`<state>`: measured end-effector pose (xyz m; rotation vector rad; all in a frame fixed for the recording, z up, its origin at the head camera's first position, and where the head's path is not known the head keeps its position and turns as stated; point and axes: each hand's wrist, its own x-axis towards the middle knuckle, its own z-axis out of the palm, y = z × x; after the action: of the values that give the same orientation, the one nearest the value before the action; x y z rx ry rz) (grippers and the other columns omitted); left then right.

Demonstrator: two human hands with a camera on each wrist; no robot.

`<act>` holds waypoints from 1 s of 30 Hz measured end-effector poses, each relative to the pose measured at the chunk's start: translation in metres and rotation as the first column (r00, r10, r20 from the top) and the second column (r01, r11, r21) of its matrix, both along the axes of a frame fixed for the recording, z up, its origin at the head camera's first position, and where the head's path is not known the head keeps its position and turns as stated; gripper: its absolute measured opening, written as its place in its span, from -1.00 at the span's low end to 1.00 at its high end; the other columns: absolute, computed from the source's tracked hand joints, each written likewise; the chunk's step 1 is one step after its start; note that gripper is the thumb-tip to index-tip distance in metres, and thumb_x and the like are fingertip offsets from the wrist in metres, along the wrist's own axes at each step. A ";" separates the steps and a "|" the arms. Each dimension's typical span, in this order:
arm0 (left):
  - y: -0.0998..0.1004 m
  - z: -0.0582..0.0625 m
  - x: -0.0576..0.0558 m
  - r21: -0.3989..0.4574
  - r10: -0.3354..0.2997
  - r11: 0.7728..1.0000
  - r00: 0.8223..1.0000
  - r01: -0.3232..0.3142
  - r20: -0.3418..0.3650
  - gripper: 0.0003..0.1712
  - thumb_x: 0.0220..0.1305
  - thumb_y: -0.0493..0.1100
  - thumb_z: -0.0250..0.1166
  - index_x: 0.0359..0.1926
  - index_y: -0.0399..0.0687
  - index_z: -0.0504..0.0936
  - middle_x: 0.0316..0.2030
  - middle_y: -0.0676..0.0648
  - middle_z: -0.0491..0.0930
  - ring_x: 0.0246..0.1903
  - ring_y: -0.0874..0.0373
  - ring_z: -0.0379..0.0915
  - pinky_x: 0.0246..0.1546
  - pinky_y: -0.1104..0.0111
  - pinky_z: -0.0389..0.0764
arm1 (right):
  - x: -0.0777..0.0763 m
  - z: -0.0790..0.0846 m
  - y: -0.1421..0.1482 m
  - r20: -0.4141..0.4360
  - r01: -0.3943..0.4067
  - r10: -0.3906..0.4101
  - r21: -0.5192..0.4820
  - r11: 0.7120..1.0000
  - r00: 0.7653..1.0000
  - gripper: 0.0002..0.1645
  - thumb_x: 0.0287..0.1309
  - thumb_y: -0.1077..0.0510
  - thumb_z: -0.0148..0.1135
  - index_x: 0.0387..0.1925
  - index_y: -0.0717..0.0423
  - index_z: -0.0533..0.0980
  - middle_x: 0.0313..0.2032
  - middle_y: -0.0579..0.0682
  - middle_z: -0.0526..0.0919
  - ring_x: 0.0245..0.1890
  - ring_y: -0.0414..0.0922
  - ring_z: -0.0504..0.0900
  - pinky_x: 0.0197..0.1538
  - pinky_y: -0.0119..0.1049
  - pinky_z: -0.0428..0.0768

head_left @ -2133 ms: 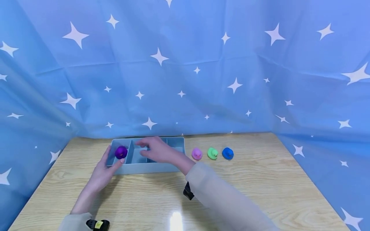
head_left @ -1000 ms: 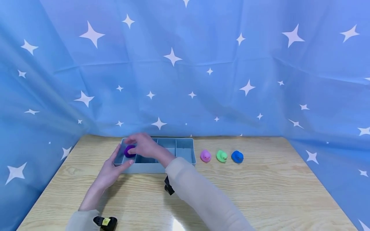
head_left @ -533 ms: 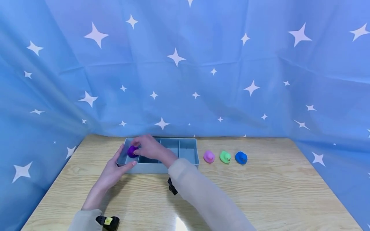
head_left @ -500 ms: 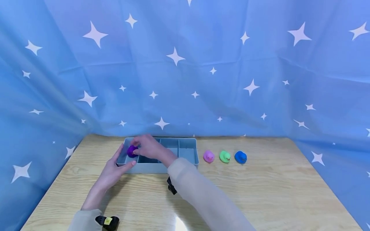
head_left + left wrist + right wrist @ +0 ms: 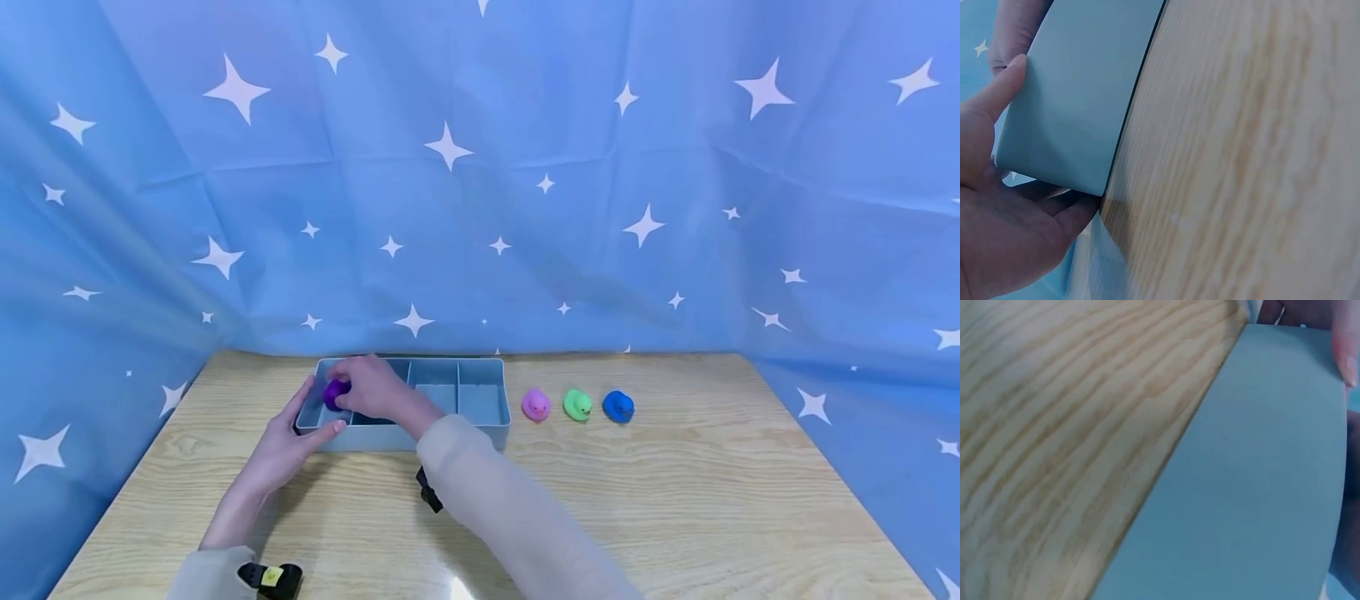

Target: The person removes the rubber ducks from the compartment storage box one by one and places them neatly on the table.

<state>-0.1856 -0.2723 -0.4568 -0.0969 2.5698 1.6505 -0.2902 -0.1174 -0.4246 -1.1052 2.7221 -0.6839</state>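
A long blue-grey divided box [image 5: 375, 439] stands near the back of the table. My left hand [image 5: 279, 450] grips its left end, thumb over the front rim and fingers along the end wall; the left wrist view shows the thumb [image 5: 1007, 87] at the rim and fingers reaching under the corner. In the leftmost compartment is a purple rubber duck [image 5: 332, 395], partly covered by my right hand [image 5: 378, 392], whose thumb and fingers pinch it from the right. In the right wrist view the box's outer wall [image 5: 1241, 475] fills much of the picture.
To the right of the box, a pink duck [image 5: 536, 405], a green duck [image 5: 577, 405] and a blue duck [image 5: 618, 407] sit in a row on the wooden table [image 5: 675, 500]. A blue star-patterned cloth [image 5: 525, 208] hangs behind and at both sides.
My right hand has moved left from over the second compartment and taken hold of the purple duck. My left hand keeps its grip on the box. The head view has shifted slightly.
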 end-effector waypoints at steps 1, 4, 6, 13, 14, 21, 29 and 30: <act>0.000 -0.001 0.000 -0.001 -0.006 1.000 1.000 0.006 -0.004 0.16 0.39 0.09 0.38 0.67 0.08 -0.24 -0.58 0.05 0.22 -0.75 0.25 0.11 -0.69 0.39 0.32 | 0.001 -0.001 0.000 -0.012 0.000 0.000 0.002 1.000 1.000 -0.51 0.31 0.12 0.41 0.25 0.02 0.62 0.05 -0.12 0.74 0.05 -0.27 0.65 0.07 -0.52 0.51; -0.001 -0.002 0.001 0.004 -0.014 1.000 1.000 0.014 -0.016 0.15 0.39 0.08 0.38 0.67 0.06 -0.22 -0.58 0.05 0.21 -0.75 0.27 0.08 -0.69 0.40 0.30 | 0.003 -0.004 -0.002 -0.044 0.011 -0.010 0.023 1.000 0.999 -0.53 0.32 0.10 0.39 0.24 -0.01 0.63 0.04 -0.15 0.74 -0.01 -0.29 0.64 0.02 -0.53 0.51; -0.001 -0.003 0.002 0.014 -0.020 1.000 1.000 0.020 -0.019 0.15 0.39 0.07 0.38 0.67 0.06 -0.23 -0.62 0.07 0.18 -0.76 0.27 0.07 -0.70 0.41 0.28 | 0.004 -0.005 -0.003 -0.059 0.017 -0.014 0.054 0.998 0.998 -0.52 0.33 0.09 0.39 0.25 -0.03 0.62 0.05 -0.17 0.73 -0.03 -0.29 0.63 -0.01 -0.53 0.51; -0.003 -0.002 0.002 0.022 -0.027 0.999 0.999 0.028 -0.021 0.16 0.40 0.08 0.38 0.67 0.08 -0.25 -0.70 0.12 0.10 -0.76 0.26 0.06 -0.71 0.40 0.26 | 0.004 -0.006 -0.009 -0.112 0.019 -0.006 0.119 0.993 0.994 -0.51 0.32 0.06 0.39 0.27 -0.09 0.62 0.06 -0.21 0.72 -0.10 -0.30 0.59 -0.09 -0.52 0.46; -0.003 -0.002 0.002 0.021 -0.028 0.999 0.999 0.028 -0.020 0.16 0.40 0.08 0.38 0.67 0.08 -0.25 -0.70 0.12 0.10 -0.76 0.26 0.06 -0.71 0.40 0.27 | 0.004 -0.006 -0.010 -0.116 0.020 -0.005 0.125 0.992 0.993 -0.52 0.32 0.05 0.39 0.26 -0.10 0.63 0.05 -0.22 0.72 -0.14 -0.30 0.58 -0.12 -0.51 0.45; -0.003 -0.001 0.001 0.020 -0.025 0.999 1.000 0.025 -0.015 0.16 0.41 0.08 0.37 0.67 0.10 -0.27 -0.68 0.11 0.14 -0.76 0.26 0.07 -0.71 0.40 0.27 | 0.006 0.000 -0.016 -0.128 0.033 -0.003 0.230 0.973 0.992 -0.63 0.31 -0.03 0.41 0.13 -0.17 0.68 -0.08 -0.27 0.71 -0.17 -0.29 0.57 -0.10 -0.48 0.49; -0.003 -0.003 0.001 0.028 -0.042 0.999 0.999 0.042 -0.022 0.15 0.42 0.07 0.35 0.67 0.08 -0.30 0.43 -0.32 0.15 -0.74 0.26 0.08 -0.70 0.40 0.27 | 0.009 0.000 -0.019 -0.131 0.033 0.002 0.262 0.964 0.991 -0.68 0.39 0.03 0.32 0.13 -0.22 0.71 -0.13 -0.27 0.71 -0.20 -0.29 0.55 -0.15 -0.47 0.48; -0.003 -0.003 0.001 0.026 -0.043 0.999 0.999 0.044 -0.026 0.15 0.42 0.07 0.35 0.67 0.07 -0.30 0.46 -0.33 0.10 -0.74 0.27 0.08 -0.70 0.40 0.27 | 0.009 0.000 -0.018 -0.133 0.031 0.003 0.254 0.967 0.991 -0.69 0.39 0.03 0.32 0.12 -0.22 0.71 -0.13 -0.27 0.72 -0.21 -0.29 0.54 -0.16 -0.48 0.47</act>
<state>-0.1842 -0.2754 -0.4599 -0.0187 2.5483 1.6808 -0.2808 -0.1357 -0.4246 -1.1050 2.8265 -0.2560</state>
